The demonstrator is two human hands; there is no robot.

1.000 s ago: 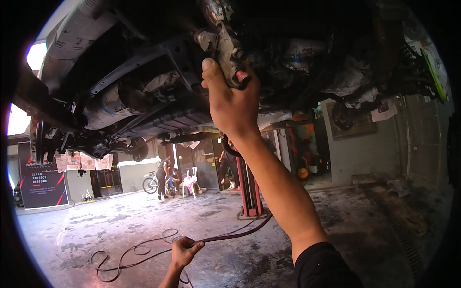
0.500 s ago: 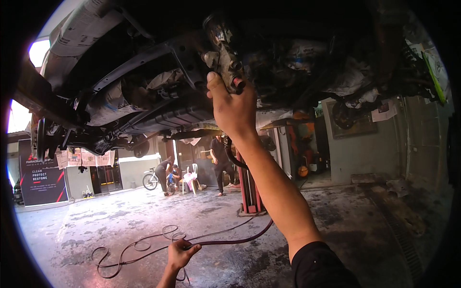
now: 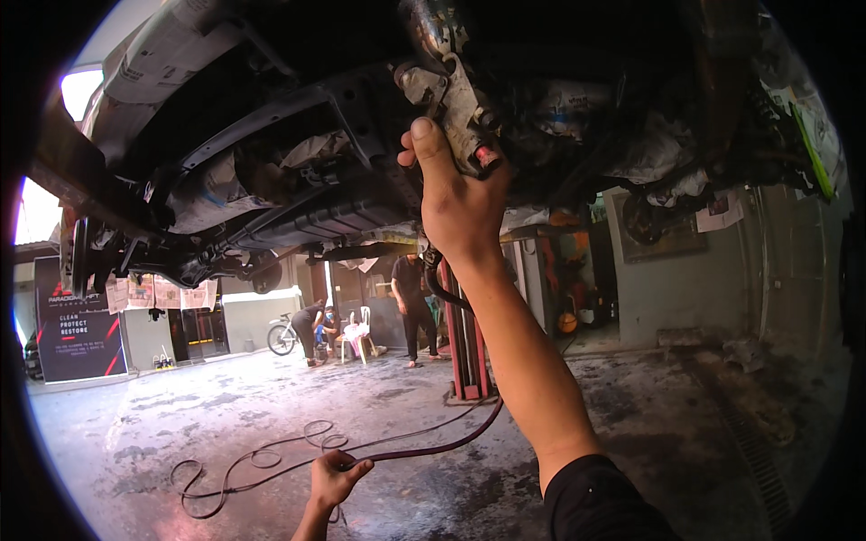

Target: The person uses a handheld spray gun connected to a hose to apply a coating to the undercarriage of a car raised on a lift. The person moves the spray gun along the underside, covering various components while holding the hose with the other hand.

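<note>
Raised overhead, my right hand (image 3: pixel 462 216) is wrapped round a worn, paint-smeared spray gun (image 3: pixel 462 106) with a metal cup or canister at its top. A red-tipped fitting shows at the gun's back. Above and around the gun is the dark underbody of a lifted vehicle (image 3: pixel 311 216). Low in the view, my left hand (image 3: pixel 332 482) is closed round a dark red air hose (image 3: pixel 437 449). The hose runs off to the right behind my right forearm, and a dark length of it shows beside my right wrist.
Loops of thin hose (image 3: pixel 225 487) lie on the stained concrete floor (image 3: pixel 144 442). A red lift post (image 3: pixel 467 361) stands behind my forearm. Newspaper masking (image 3: pixel 212 194) covers parts of the underbody. Several people are farther back, near a chair (image 3: pixel 363 338) and a bicycle (image 3: pixel 281 337).
My right hand and the spray gun have shifted right, and the gun's body has come closer into view. My left hand has moved slightly left, still holding the hose.
</note>
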